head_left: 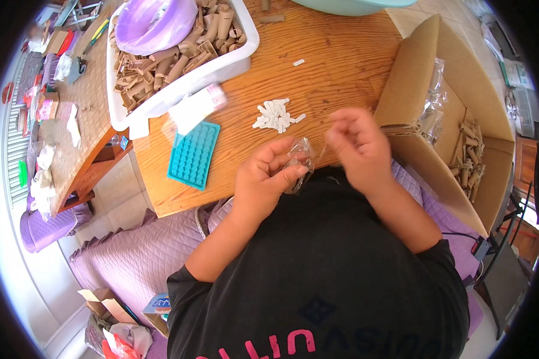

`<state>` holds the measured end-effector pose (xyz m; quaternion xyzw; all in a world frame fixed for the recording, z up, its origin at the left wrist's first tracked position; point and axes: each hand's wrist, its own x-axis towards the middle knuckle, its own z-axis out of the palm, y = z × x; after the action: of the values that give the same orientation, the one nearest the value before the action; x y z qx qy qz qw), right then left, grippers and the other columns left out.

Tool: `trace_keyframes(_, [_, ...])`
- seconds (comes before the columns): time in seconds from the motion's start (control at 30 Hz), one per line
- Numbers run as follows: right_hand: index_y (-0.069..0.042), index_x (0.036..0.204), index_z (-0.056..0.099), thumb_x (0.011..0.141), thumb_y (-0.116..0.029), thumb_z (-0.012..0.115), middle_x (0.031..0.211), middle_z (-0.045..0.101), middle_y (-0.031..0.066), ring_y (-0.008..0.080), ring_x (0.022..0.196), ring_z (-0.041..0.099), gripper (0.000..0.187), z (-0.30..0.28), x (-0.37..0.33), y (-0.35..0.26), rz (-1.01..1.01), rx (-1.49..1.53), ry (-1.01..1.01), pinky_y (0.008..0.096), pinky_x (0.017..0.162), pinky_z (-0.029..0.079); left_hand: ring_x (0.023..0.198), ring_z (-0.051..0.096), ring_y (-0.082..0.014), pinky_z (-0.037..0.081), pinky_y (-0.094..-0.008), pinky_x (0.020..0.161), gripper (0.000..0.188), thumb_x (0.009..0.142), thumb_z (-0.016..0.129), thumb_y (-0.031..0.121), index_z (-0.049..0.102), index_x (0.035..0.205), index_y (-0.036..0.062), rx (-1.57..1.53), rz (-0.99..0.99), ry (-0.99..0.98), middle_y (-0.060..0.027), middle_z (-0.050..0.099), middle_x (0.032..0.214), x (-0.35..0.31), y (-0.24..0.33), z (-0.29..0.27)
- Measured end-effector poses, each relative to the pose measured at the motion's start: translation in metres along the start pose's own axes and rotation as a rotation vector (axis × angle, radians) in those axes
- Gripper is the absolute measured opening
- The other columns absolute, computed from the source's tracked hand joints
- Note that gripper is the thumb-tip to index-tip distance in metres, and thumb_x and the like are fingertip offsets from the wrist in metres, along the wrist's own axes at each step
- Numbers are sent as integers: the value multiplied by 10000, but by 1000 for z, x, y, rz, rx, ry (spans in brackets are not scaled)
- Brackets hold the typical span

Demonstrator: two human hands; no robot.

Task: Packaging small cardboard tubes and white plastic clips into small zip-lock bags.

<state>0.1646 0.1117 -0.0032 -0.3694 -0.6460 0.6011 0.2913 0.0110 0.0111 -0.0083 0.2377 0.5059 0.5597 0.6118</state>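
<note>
Here, a crumpled clear plastic bag (302, 154) sits in the left hand (263, 173), pinched between its thumb and fingers, just in front of the person's dark shirt (341, 269) and near the table's edge. The right hand (360, 149) is raised to the right of the bag, apart from the left hand, its thumb and fingertips drawn close together; whether they grip anything I cannot tell.

Just beyond the hands, a loose pile of white slips (273, 115) lies on the wooden table (323, 72), and a lone slip (298, 62) rests farther off. Left of the left hand is a teal molded tray (193, 158), with a blurred white packet (199, 109) at its far end. Behind that, a white tub (236, 67) holds brown pieces (176, 69) and a purple bowl (134, 42). Right of the right hand, an open cardboard box (408, 72) contains clear bags (434, 105) and more brown pieces.
</note>
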Motion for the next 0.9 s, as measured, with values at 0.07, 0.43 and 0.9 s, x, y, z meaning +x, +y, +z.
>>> trace_keyframes(0.07, [-37, 1066, 504, 803, -28, 599, 739, 504, -16, 21, 615, 445, 280, -7, 2, 4, -166, -1, 126, 163, 514, 340, 961, 570, -157, 476, -243, 801, 464, 783, 613, -33, 412, 1202, -42, -22, -9, 6, -162, 589, 1055, 0, -1, -3])
trace_keyframes(0.43, [-32, 1069, 535, 785, -10, 583, 722, 494, -3, 37, 617, 437, 288, -1, -7, -9, -326, -252, -216, 194, 519, 356, 928, 587, -164, 485, -264, 785, 635, 748, 655, -30, 338, 1295, 24, 332, 153, -46, -165, 606, 1027, -4, -3, -5])
trace_keyframes(0.9, [-47, 860, 609, 702, -73, 689, 880, 561, 77, 185, 639, 571, 179, 9, -5, -6, -466, -429, 27, 265, 522, 443, 831, 577, -108, 459, -191, 701, 264, 843, 571, 55, 551, 1096, -18, -85, -16, 24, -77, 628, 950, 1, 1, -1])
